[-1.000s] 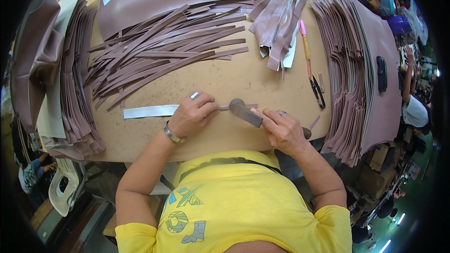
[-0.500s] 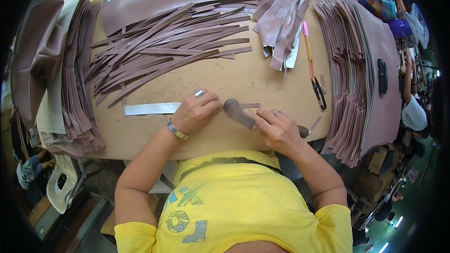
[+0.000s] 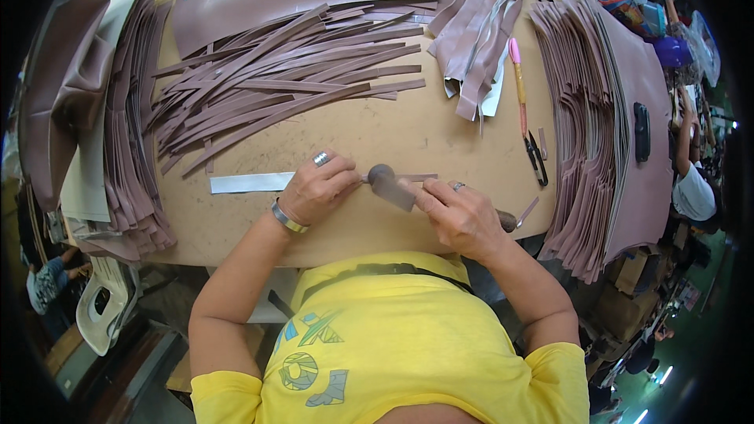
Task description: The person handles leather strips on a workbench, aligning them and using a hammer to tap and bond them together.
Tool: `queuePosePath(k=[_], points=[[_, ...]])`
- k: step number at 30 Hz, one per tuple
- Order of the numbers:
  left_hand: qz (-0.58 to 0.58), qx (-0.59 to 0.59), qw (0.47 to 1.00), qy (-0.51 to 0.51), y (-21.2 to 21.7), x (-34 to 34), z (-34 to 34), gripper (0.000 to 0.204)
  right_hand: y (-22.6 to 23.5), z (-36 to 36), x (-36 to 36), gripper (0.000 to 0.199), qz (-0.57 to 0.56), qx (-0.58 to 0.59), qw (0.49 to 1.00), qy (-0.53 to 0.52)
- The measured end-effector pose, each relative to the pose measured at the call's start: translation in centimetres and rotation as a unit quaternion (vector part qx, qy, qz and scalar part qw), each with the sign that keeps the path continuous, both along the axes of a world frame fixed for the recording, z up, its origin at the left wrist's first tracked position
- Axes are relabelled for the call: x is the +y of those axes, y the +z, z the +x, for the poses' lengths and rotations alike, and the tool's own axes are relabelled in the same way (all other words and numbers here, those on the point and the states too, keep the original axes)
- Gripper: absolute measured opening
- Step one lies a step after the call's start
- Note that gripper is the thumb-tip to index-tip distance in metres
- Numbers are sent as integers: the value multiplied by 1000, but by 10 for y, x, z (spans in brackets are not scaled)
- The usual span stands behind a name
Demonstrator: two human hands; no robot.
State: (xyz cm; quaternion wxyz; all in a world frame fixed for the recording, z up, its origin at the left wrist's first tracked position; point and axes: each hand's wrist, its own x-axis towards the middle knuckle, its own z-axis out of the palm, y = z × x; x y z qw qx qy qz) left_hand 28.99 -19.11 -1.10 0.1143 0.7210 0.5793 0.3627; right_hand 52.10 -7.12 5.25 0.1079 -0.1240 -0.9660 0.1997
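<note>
My left hand (image 3: 320, 188) presses down on a long pale strip (image 3: 247, 182) that lies flat on the tan worktable (image 3: 377, 137). A ring and a metal bracelet are on that hand. My right hand (image 3: 462, 216) grips a small hammer (image 3: 393, 187) by its handle, and the round grey head rests on the strip just right of my left fingers. A short brown end of the strip shows past the hammer head.
A loose heap of mauve leather strips (image 3: 283, 82) covers the table's middle and back. Stacked cut pieces stand at the left (image 3: 129, 141) and right (image 3: 585, 133). A pink-handled tool (image 3: 518, 86) and black snips (image 3: 536, 155) lie to the right. Another person (image 3: 695, 180) sits at far right.
The hammer head has shifted slightly along the strip, with small hand movements. Both hands stay at the same spot on the strip.
</note>
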Motion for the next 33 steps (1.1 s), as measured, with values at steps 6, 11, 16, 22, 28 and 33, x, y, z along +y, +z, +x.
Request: queuePosePath(k=[6,11,16,22,28,33], points=[[-13,1,1000,1,0,1,1,14,-1,5,2,56,-4,13,1000,-6],[-17,-21,999,-39,3,16,14,14,3,19,4,56,18,2,1000,-7],[-11,-22,999,-37,7,15,12,16,3,19,4,55,10,1,1000,-24],[-28,-42,999,-5,4,7,3,16,2,19,5,54,4,0,1000,-21],[-9,-16,1000,-17,5,8,4,12,7,11,2,53,-10,25,999,-25],[-2,-13,1000,-27,3,9,3,16,1,11,5,54,-17,15,999,-22]])
